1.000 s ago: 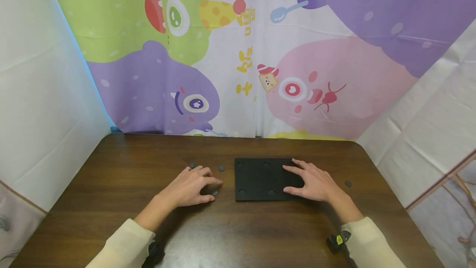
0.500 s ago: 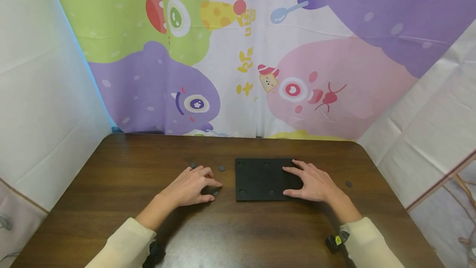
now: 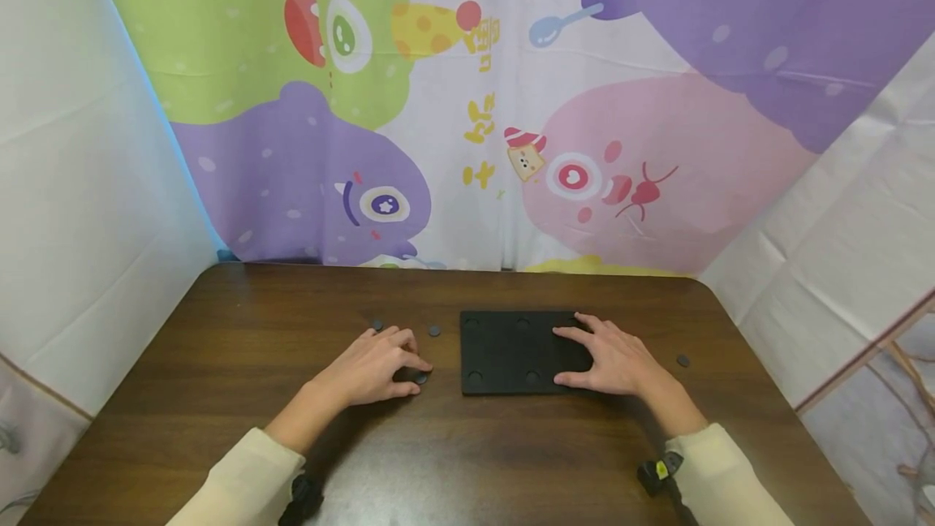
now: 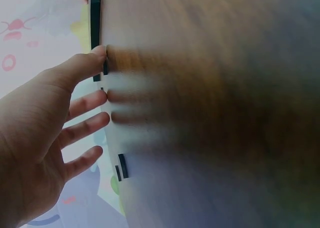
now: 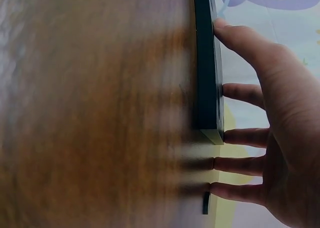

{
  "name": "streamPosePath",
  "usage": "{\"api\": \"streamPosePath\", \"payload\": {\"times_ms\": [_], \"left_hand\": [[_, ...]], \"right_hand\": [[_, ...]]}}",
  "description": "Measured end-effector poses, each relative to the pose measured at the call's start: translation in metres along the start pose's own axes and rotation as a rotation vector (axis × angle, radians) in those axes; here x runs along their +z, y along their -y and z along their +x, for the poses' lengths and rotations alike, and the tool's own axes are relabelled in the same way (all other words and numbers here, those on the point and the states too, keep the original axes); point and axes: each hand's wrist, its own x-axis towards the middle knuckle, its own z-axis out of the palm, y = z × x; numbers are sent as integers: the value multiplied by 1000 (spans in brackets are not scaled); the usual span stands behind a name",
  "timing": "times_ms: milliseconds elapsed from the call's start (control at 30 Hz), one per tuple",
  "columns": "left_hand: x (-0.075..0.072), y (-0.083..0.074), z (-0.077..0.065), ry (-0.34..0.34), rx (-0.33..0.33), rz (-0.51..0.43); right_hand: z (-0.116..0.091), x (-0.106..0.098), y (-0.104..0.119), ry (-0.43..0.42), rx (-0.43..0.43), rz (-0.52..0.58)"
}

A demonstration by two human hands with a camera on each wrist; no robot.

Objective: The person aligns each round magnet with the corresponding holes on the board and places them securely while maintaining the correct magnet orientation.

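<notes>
A flat black rectangular board (image 3: pixel 504 351) with round recesses near its edges lies on the table. My right hand (image 3: pixel 621 357) rests spread over its right end, fingers fairly straight; in the right wrist view the thumb (image 5: pixel 221 28) touches the board's top (image 5: pixel 205 73). Left of the board, my left hand (image 3: pixel 376 368) has thumb and index fingertips at opposite edges of a small dark disc (image 3: pixel 421 378), which lies on the table. The left wrist view shows the disc (image 4: pixel 105 66) beside the thumb tip, with the index finger hidden.
Another dark disc (image 3: pixel 434 331) lies between the left hand and the board. One more disc (image 3: pixel 377 324) sits behind the left fingers, and a further disc (image 3: pixel 682 360) right of the right hand. A printed curtain (image 3: pixel 467 104) hangs behind the brown table (image 3: pixel 467 461).
The left index fingertip has drawn slightly toward the thumb, closer to the disc. The right hand and the board stay where they were.
</notes>
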Motion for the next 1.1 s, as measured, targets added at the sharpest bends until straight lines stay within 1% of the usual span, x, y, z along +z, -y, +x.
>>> {"api": "streamPosePath", "payload": {"times_ms": [333,700,833,967,1000,1100], "left_hand": [[-1,-1,-1,-33,8,11],[0,-1,5,-15,14,-1],[0,-1,6,-25,34,-13],[2,0,6,-61,72,-26],[6,3,7,-77,93,-26],[7,4,7,-90,110,-27]], "right_hand": [[2,0,1,12,0,-3],[1,-2,0,21,3,-3],[1,-2,0,24,5,-5],[1,-2,0,26,7,-2],[1,-2,0,27,7,-1],[1,-2,1,27,10,0]]}}
